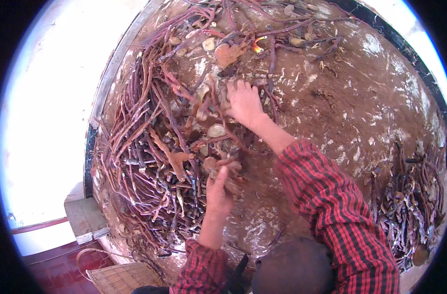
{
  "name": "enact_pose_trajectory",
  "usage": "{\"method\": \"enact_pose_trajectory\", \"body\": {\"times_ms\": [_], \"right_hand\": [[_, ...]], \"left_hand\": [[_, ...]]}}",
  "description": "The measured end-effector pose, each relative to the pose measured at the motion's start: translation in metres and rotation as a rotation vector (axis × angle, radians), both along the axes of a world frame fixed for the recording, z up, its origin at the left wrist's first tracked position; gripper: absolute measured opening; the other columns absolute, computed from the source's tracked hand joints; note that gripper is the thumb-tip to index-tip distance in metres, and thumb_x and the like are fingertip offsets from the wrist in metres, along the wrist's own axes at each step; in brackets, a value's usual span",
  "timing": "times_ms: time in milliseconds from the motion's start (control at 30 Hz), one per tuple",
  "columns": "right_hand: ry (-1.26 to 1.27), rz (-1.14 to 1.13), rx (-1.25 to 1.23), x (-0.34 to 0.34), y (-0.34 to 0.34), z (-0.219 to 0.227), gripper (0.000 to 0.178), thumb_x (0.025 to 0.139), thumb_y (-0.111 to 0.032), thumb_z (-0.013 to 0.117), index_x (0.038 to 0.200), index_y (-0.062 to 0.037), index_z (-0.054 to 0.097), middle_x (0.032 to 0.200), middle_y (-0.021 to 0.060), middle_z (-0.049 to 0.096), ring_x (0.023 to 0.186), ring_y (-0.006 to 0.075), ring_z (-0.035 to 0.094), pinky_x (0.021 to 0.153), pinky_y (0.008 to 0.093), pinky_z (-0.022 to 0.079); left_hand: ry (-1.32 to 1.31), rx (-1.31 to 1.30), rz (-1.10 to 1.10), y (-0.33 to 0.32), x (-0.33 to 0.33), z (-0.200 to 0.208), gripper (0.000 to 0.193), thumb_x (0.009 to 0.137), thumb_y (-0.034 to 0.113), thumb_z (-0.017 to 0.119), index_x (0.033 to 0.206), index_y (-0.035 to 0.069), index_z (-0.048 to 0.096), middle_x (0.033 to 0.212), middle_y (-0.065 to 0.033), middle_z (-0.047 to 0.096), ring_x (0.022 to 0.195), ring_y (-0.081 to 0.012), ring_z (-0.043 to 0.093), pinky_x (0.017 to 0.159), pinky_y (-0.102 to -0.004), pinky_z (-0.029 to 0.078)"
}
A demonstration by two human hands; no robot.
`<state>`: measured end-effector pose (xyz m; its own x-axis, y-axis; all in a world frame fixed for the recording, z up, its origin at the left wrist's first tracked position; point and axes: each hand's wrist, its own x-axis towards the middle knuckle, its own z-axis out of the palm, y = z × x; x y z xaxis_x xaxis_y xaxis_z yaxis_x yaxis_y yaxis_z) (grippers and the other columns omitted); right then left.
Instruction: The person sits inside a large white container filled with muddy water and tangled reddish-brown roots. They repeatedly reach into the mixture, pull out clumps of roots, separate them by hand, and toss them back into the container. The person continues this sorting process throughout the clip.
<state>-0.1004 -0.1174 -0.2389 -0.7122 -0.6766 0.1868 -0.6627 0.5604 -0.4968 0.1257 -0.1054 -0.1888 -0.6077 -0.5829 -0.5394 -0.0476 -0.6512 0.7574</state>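
Note:
My left hand [218, 193] is closed around a few short reddish-brown root pieces [226, 164], thumb on top. Farther forward, my right hand [245, 104] reaches down into the heap with its fingers curled; whatever lies under them is hidden. Between the two hands lie loose roots and a pale round cut slice [216, 130]. To their left spreads a big pile of long, thin, purplish-brown roots [135, 127]. A flat, rust-brown irregular piece [172, 159] rests on that pile.
A smaller root heap [409, 206] lies at the right. Pale slices [209, 44] and a flat brown piece [228, 55] sit at the far side. A woven basket [125, 278] and a stone block [85, 218] stand at the lower left. Soil-stained ground [341, 103] extends to the right.

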Motion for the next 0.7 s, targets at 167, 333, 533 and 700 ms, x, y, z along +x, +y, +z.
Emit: {"method": "enact_pose_trajectory", "body": {"times_ms": [167,333,533,700], "right_hand": [[0.106,0.099,-0.020,0.022,0.032,-0.011,0.045,0.064,-0.026,0.074,0.100,-0.0041,0.057,0.102,0.0134,0.054,0.102,0.0302,0.050,0.087,0.0450,0.035],[0.047,0.078,-0.243,0.035,0.072,-0.012,0.028,0.073,-0.009,0.062,0.101,-0.0070,0.057,0.096,0.0096,0.058,0.099,0.0275,0.051,0.087,0.0409,0.035],[-0.255,0.225,-0.339,0.096,0.121,0.032,0.010,0.082,-0.005,0.053,0.090,-0.0046,0.059,0.092,0.0151,0.060,0.090,0.0354,0.058,0.076,0.0437,0.047],[-0.632,0.178,-0.468,0.106,0.136,0.026,0.023,0.077,-0.001,0.059,0.099,-0.0035,0.061,0.097,0.0140,0.063,0.091,0.0314,0.062,0.078,0.0401,0.050]], "left_hand": [[-0.072,0.131,0.028,-0.004,0.000,0.003,0.021,0.089,0.029,0.060,0.098,0.011,0.055,0.111,-0.0086,0.059,0.091,-0.0233,0.059,0.072,-0.0354,0.048],[-0.014,-0.021,-0.128,0.001,-0.003,0.011,0.029,0.085,0.018,0.059,0.111,0.007,0.051,0.121,-0.0144,0.056,0.106,-0.0297,0.057,0.086,-0.0442,0.050],[0.175,0.205,-0.137,0.014,-0.004,0.023,0.075,0.076,-0.001,0.054,0.145,0.011,0.024,0.143,-0.0169,0.035,0.129,-0.0335,0.038,0.104,-0.0490,0.036],[0.063,0.316,-0.108,0.013,-0.003,0.012,0.063,0.074,0.004,0.057,0.135,0.009,0.040,0.123,-0.0135,0.053,0.108,-0.0291,0.055,0.092,-0.0454,0.048]]}}
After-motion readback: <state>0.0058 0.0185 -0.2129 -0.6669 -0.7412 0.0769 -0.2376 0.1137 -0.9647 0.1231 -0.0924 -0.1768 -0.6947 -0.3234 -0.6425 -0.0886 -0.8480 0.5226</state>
